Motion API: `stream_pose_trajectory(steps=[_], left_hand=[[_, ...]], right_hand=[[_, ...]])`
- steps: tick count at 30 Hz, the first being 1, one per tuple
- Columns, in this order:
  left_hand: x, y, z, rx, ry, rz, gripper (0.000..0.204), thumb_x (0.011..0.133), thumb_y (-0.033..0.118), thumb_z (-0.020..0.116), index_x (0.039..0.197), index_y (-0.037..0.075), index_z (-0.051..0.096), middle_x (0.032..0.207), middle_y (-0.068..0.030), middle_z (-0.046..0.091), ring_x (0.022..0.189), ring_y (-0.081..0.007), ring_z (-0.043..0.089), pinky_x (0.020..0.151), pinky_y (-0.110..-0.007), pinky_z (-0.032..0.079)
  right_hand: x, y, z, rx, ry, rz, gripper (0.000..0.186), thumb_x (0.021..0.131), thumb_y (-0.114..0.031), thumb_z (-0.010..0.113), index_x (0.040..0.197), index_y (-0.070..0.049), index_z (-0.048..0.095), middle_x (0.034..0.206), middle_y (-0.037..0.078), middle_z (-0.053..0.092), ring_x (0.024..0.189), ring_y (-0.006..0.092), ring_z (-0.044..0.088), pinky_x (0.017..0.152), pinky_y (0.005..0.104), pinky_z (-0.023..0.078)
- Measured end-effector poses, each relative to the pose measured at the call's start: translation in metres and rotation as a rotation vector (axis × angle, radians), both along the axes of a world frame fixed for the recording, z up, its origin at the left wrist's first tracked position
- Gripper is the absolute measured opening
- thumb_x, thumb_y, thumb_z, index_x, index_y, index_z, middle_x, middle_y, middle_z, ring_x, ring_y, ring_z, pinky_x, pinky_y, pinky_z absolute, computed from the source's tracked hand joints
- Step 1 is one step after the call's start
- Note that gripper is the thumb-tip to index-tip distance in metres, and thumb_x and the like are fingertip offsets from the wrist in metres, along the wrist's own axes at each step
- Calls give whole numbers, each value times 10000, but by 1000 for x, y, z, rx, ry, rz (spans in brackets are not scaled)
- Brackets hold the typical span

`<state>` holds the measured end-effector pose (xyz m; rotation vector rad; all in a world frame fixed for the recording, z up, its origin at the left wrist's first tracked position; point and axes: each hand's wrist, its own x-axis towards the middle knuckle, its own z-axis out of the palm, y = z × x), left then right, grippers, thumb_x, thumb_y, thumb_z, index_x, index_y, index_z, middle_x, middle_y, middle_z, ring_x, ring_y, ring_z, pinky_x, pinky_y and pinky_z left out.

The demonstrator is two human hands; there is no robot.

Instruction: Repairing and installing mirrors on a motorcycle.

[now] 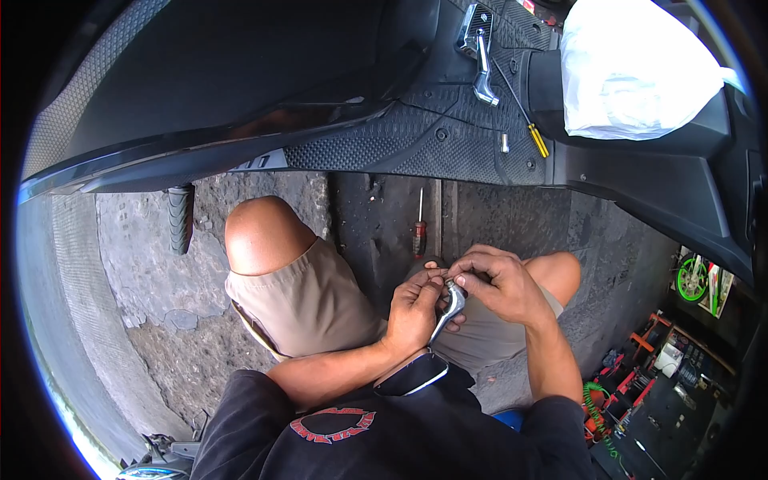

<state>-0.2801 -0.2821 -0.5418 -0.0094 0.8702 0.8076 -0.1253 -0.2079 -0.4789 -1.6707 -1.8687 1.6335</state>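
Low in front of my body, my left hand (412, 314) is closed round a curved chrome metal arm (450, 312). The arm's thin end points down toward my shirt. From the other side my right hand (502, 282) pinches at the upper end of this arm, fingertips meeting those of the left. Any small piece between those fingertips is too hidden to make out. A similar chrome arm with a black patterned block (482, 68) lies on the scooter's footboard (384, 132). Beside it rest a yellow-handled screwdriver (538, 140) and a small silver cylinder (504, 143).
A red-handled screwdriver (420, 234) lies on the dark ground beyond my hands. A stuffed white plastic bag (632, 72) sits on the scooter at the far right. Red racks with tools (624, 392) and a green coiled hose (594, 408) stand at the lower right.
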Motion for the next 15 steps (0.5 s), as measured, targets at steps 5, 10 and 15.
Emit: stream_pose_trajectory(steps=[5,10,15], left_hand=[[-1,14,10,-31,7,44,246,1012,161,435,1061,-18,595,764,-75,586,567,-165,634,489,-257,569],[-8,8,8,101,-24,77,145,941,106,493,860,17,573,743,-44,559,722,-139,596,549,-305,517],[6,-14,-35,174,113,144,192,944,137,529,1003,-9,639,813,-91,639,716,-219,646,563,-360,557]], right_hand=[[-2,8,1,34,29,-9,125,862,-69,658,954,2,707,872,85,655,804,189,637,711,316,494],[-1,15,-1,246,90,206,137,887,-148,651,934,-32,705,850,111,641,814,279,617,713,375,488],[8,1,-19,146,19,256,226,900,-196,659,1066,-49,708,965,118,671,909,246,651,801,351,511]])
